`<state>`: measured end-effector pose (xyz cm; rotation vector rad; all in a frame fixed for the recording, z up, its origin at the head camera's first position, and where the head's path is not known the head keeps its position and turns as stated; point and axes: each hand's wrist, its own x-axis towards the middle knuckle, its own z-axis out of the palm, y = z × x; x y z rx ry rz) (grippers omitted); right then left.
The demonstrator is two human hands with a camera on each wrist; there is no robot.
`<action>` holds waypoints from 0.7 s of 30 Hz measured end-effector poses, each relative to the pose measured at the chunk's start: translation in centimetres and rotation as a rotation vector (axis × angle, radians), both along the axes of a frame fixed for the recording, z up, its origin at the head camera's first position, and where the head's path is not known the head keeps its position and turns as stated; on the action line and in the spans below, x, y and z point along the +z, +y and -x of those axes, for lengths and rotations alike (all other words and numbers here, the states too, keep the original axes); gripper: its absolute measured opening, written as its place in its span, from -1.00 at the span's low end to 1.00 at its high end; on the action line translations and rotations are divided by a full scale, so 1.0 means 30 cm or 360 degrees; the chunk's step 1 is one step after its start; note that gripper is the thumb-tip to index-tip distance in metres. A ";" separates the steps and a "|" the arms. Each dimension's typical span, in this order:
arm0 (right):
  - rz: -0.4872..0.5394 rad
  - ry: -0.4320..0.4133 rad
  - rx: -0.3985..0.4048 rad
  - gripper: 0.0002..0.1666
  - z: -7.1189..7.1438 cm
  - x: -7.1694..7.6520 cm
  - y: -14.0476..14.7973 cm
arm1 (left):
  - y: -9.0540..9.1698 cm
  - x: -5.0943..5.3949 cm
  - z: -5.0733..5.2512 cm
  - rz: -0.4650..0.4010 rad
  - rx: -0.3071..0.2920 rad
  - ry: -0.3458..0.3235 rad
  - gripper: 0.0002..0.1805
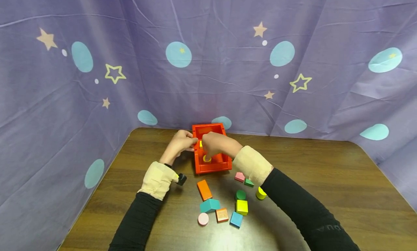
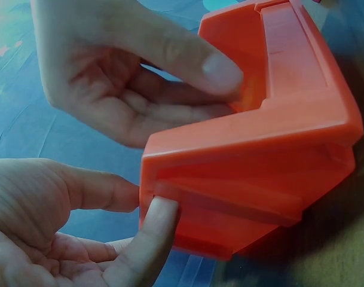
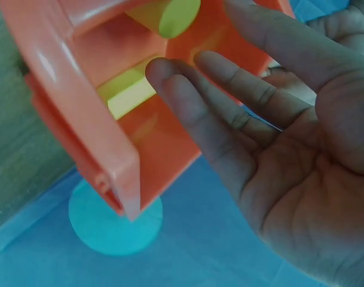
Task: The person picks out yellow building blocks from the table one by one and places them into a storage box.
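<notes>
A red plastic bin [image 1: 213,167] stands near the table's back edge. My left hand [image 1: 183,141] pinches the bin's left side wall between thumb and finger, seen in the left wrist view. Over the bin reaches my right hand [image 1: 216,144]; in the right wrist view its fingers [image 3: 229,143] are fairly straight and nothing lies in the palm. Inside the bin are a yellow cylinder [image 3: 179,18], towards the front, and a yellow block [image 3: 131,94] farther back. Part of the bin's inside is hidden by the right hand in the head view.
Loose toy blocks lie in front of the bin: an orange block [image 1: 204,190], a teal prism [image 1: 210,205], a pink disc [image 1: 203,219], a blue block [image 1: 236,220], a yellow cube [image 1: 241,206], a green cylinder [image 1: 241,195] and several others. A purple curtain [image 1: 208,91] hangs behind the table.
</notes>
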<state>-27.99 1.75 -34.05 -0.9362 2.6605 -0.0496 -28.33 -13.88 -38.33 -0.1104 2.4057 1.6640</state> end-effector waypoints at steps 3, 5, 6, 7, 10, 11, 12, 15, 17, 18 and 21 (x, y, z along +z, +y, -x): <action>0.0054 -0.0007 -0.0011 -0.72 -0.010 0.027 0.023 | 0.001 0.003 0.000 0.0000 -0.0003 -0.0003 -0.73; 0.0086 -0.0003 -0.0002 -0.68 -0.017 0.047 0.039 | 0.001 0.004 0.000 0.0010 -0.0002 -0.0003 -0.71; 0.0099 0.0005 0.0008 -0.66 -0.021 0.057 0.047 | 0.001 0.004 0.000 0.0017 -0.0004 0.0001 -0.70; 0.0108 0.0017 0.0022 -0.65 -0.026 0.066 0.055 | 0.001 0.003 -0.001 0.0018 -0.0005 -0.0001 -0.69; 0.0126 0.0057 0.0055 -0.63 -0.039 0.087 0.079 | 0.001 0.001 -0.002 0.0016 -0.0013 0.0006 -0.66; 0.0137 0.0065 0.0060 -0.63 -0.044 0.092 0.087 | 0.000 0.000 -0.002 0.0014 -0.0012 0.0009 -0.67; 0.0152 0.0070 0.0060 -0.63 -0.049 0.097 0.095 | 0.000 -0.001 -0.002 0.0012 -0.0010 0.0008 -0.68; 0.0206 0.0088 0.0076 -0.63 -0.066 0.116 0.123 | -0.004 0.000 0.000 0.0003 -0.0014 0.0015 -0.70; 0.0245 0.0109 0.0093 -0.64 -0.082 0.128 0.145 | -0.005 0.000 0.000 0.0005 -0.0016 0.0019 -0.72; 0.0270 0.0126 0.0104 -0.65 -0.092 0.134 0.158 | -0.005 -0.001 0.001 0.0004 -0.0019 0.0022 -0.71; 0.0338 0.0160 0.0124 -0.68 -0.123 0.153 0.194 | -0.005 -0.004 0.001 0.0008 -0.0024 0.0025 -0.68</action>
